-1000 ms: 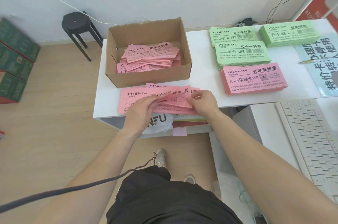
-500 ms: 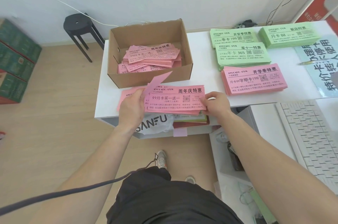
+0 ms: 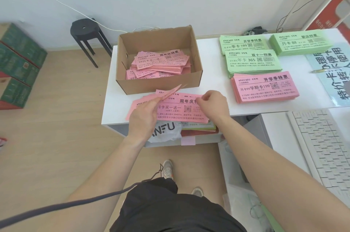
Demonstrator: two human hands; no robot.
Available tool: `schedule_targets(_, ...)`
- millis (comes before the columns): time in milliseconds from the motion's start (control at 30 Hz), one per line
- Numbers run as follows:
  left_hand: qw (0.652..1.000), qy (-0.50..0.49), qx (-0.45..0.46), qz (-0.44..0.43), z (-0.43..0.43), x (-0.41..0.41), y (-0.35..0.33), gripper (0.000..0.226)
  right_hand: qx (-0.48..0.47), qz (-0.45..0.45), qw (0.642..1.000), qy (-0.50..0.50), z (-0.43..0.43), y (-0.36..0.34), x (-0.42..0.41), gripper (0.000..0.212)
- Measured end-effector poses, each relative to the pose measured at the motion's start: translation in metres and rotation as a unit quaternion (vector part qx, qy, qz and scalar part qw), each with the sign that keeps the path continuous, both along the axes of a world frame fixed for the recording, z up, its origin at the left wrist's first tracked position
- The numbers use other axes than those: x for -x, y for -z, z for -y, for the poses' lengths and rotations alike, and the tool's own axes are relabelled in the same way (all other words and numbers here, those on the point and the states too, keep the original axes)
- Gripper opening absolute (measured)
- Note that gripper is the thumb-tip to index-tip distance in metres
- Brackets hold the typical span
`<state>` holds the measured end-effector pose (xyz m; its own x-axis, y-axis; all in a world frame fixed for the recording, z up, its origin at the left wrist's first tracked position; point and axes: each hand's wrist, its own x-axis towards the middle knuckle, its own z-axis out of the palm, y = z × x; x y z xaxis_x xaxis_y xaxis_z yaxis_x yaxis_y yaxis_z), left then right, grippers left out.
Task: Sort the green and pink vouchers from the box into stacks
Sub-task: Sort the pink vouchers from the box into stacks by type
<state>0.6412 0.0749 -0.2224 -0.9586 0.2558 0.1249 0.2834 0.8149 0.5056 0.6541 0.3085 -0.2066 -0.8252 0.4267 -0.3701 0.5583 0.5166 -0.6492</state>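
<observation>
An open cardboard box (image 3: 161, 87) on the white table (image 3: 214, 83) holds a loose heap of pink vouchers (image 3: 161, 64). In front of it lies a fanned pile of pink vouchers (image 3: 178, 108) at the table's front edge. My left hand (image 3: 145, 116) pinches a few pink vouchers lifted edge-on above that pile. My right hand (image 3: 214, 105) has its fingers curled on the pile's right end. To the right lie three green stacks (image 3: 252, 61) and one pink stack (image 3: 265, 89).
A white keyboard (image 3: 325, 146) lies on a lower desk at right. A pen (image 3: 322, 71) rests on a blue printed sheet (image 3: 333, 72). Under the table sit a plastic bag (image 3: 166, 131) and papers. A black stool (image 3: 87, 42) and green cartons (image 3: 17, 66) stand at left.
My left hand has raised a few vouchers off the pile and turned them edge-on. My right hand has slid left from the pile's right edge onto its top.
</observation>
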Motion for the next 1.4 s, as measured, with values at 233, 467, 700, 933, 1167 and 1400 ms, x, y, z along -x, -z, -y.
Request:
schedule_targets(233, 0.991, 0.093, 0.054, -0.078, 0.002, -0.009, 0.031, 0.041, 0.210, 0.026, 0.977, 0.029, 0.016, -0.012, 0.014, 0.028)
schedule_targets(467, 0.990, 0.100, 0.063, -0.080, 0.008, -0.013, 0.051, 0.044, 0.243, 0.045, 0.968, 0.039, 0.015, 0.002, 0.007, 0.024)
schedule_targets(700, 0.991, 0.086, 0.077, -0.063, 0.013, -0.013, 0.048, 0.057, 0.248, 0.024, 0.966, 0.065, 0.013, 0.006, 0.005, 0.017)
schedule_targets(933, 0.994, 0.056, 0.089, 0.014, 0.019, -0.006, 0.050, 0.064, 0.236, -0.009, 0.971, 0.032, 0.006, 0.009, 0.008, 0.006)
schedule_targets(1167, 0.994, 0.052, 0.085, 0.044, 0.029, 0.001, 0.048, 0.056, 0.070, -0.005, 0.997, 0.043, -0.013, 0.012, 0.010, 0.012)
schedule_targets(1400, 0.990, 0.060, 0.120, 0.043, 0.026, 0.002, 0.041, 0.063, 0.109, -0.020, 0.993, 0.025, -0.023, 0.016, 0.000, 0.015)
